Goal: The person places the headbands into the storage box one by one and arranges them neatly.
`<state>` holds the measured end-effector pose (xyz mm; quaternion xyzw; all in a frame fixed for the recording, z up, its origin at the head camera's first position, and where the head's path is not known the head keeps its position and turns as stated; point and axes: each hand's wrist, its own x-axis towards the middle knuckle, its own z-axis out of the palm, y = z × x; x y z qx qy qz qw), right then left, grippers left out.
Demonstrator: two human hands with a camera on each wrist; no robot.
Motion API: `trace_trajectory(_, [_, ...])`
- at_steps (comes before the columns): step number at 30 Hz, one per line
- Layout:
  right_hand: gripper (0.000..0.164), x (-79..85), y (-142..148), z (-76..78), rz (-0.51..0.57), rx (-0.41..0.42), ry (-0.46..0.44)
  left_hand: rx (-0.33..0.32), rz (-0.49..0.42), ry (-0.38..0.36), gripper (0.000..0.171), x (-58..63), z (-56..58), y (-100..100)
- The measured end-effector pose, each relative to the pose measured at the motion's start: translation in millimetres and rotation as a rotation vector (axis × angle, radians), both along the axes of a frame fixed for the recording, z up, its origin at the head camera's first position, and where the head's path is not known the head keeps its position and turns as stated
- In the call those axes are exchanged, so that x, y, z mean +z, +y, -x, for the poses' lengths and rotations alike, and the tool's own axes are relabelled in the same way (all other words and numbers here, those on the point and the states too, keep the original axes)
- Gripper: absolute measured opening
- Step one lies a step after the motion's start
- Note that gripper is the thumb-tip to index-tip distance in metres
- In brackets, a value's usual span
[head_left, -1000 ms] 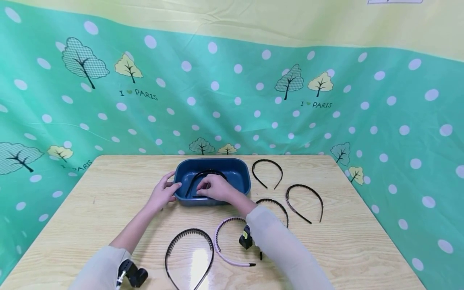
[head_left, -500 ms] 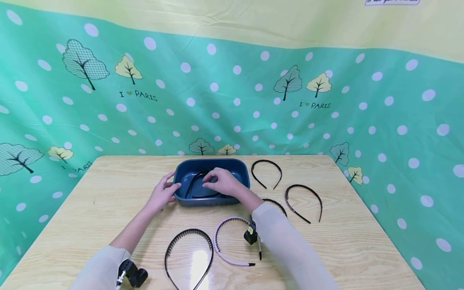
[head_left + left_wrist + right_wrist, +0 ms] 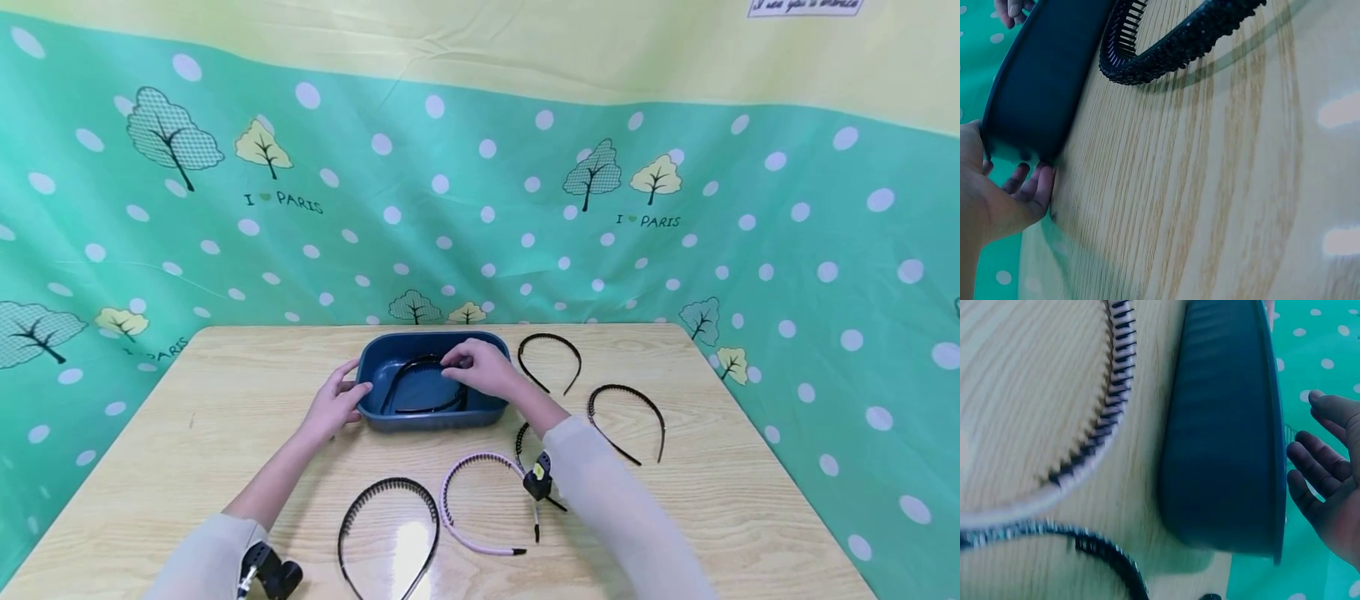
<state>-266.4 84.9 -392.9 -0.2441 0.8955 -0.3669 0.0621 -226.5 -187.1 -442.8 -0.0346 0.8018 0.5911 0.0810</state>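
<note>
A dark blue plastic box [image 3: 431, 422] stands near the table's far edge. My left hand [image 3: 333, 402] grips its left end, thumb over the rim and fingers outside, as the left wrist view also shows of the hand [image 3: 1007, 203]. Inside the box lies a black headband [image 3: 410, 365], partly overlapped by my right hand [image 3: 483, 367]. That hand hovers over the right half of the box. In the right wrist view the right hand [image 3: 1332, 469] has thumb and fingers apart, loosely bent, with nothing seen between them.
Right of the box lie two black headbands, one farther back [image 3: 550, 336] and one nearer [image 3: 630, 388]. In front are a lilac headband [image 3: 446, 504] and a black toothed headband [image 3: 390, 481]. Another dark headband [image 3: 519, 442] is partly under the right forearm.
My right hand has let go of the headband in the box and moved up and right, its fingers spreading. My left hand stays on the box's end.
</note>
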Motion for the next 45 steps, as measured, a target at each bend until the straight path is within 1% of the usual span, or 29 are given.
trace_trajectory(3, [0.024, 1.9, 7.4, 1.1, 0.006, -0.014, -0.009, 0.000, -0.004, -0.011, 0.063, 8.8, -4.7, 2.2])
trace_trajectory(5, [0.026, 2.4, 12.9, 1.9, 0.016, -0.024, -0.017, -0.002, -0.003, -0.012, 0.062, 11.6, -6.7, 3.2])
trace_trajectory(7, [0.027, 1.8, 18.5, 3.2, 0.024, -0.038, -0.031, -0.003, -0.001, -0.011, 0.062, 9.4, -6.2, 2.5])
trace_trajectory(13, [0.026, 0.1, 35.2, 6.5, 0.016, -0.085, -0.031, 0.002, 0.010, 0.006, 0.064, -7.6, 1.0, -2.1])
trace_trajectory(16, [0.024, 1.8, 44.1, 6.2, 0.011, -0.111, -0.032, 0.004, 0.022, 0.014, 0.064, -11.3, 2.8, -2.6])
trace_trajectory(24, [0.029, 5.6, 74.4, 8.8, -0.001, -0.167, -0.023, 0.002, 0.039, 0.011, 0.063, -10.7, 3.5, -2.4])
trace_trajectory(27, [0.030, 6.9, 85.9, 9.7, 0.011, -0.205, -0.025, 0.004, 0.038, 0.013, 0.063, -10.9, 3.9, -2.1])
trace_trajectory(30, [0.029, 7.4, 96.4, 11.1, 0.017, -0.228, -0.006, 0.006, 0.037, 0.011, 0.063, -10.4, 3.7, -1.5])
trace_trajectory(34, [0.030, 7.3, 109.7, 11.2, 0.001, -0.237, 0.008, 0.006, 0.038, 0.009, 0.062, -9.9, 3.0, -1.5])
trace_trajectory(39, [0.031, 8.6, 126.8, 8.2, -0.028, -0.247, -0.017, 0.007, 0.035, 0.011, 0.063, -9.6, 3.5, -1.5])
trace_trajectory(45, [0.030, 9.0, 145.2, 7.5, -0.049, -0.251, -0.006, 0.010, 0.039, 0.003, 0.062, -9.7, 4.4, -2.7])
